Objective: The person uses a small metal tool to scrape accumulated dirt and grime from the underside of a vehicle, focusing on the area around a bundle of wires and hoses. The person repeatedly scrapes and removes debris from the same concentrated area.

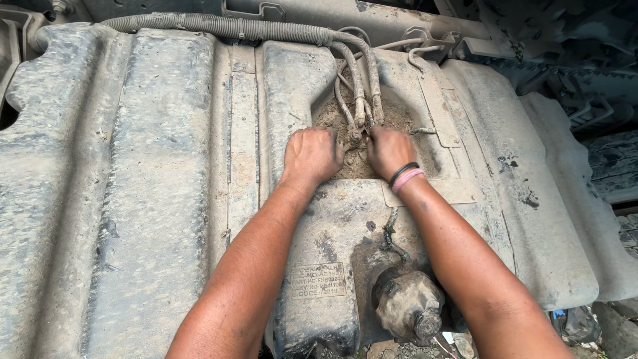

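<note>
A large dusty grey tank (pixel 159 173) fills the view. In a dirt-caked recess near its top, several thin hoses (pixel 360 93) run down to a fitting (pixel 355 135). My left hand (pixel 312 154) rests curled just left of that fitting, fingertips at it. My right hand (pixel 389 149), with black and pink bands (pixel 405 176) on the wrist, is closed around the fitting's right side where the hoses meet it. The fitting is mostly hidden between my fingers.
A thick corrugated hose (pixel 219 26) runs along the tank's top edge. A muddy filler cap (pixel 409 306) sits near the bottom, with a small cable (pixel 391 233) above it and a label plate (pixel 318 280) to its left. Dark vehicle frame parts (pixel 571 60) lie at right.
</note>
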